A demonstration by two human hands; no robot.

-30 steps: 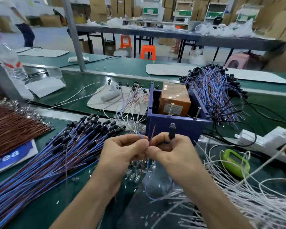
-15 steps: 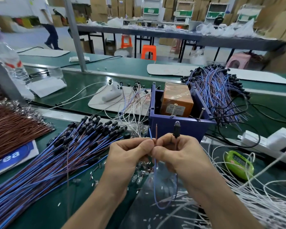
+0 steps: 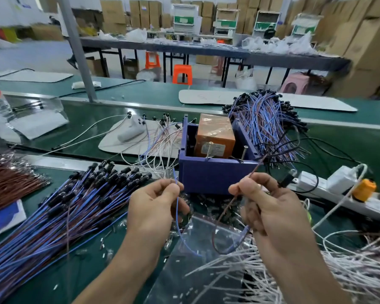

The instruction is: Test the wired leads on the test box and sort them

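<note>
Lead: a two-strand lead is held up in front of the test box, its strands pulled apart and sagging in a loop over a clear bag.
Left hand: the left hand pinches the blue strand between thumb and forefinger.
Right hand: the right hand pinches the brown strand, whose tip crosses the box's right corner.
Test box: the purple test box holds an orange block; the hands hide its lower front edge.
Left: a pile of blue leads.
Behind: a bundle of leads.
Right: a power strip and white wires.
</note>
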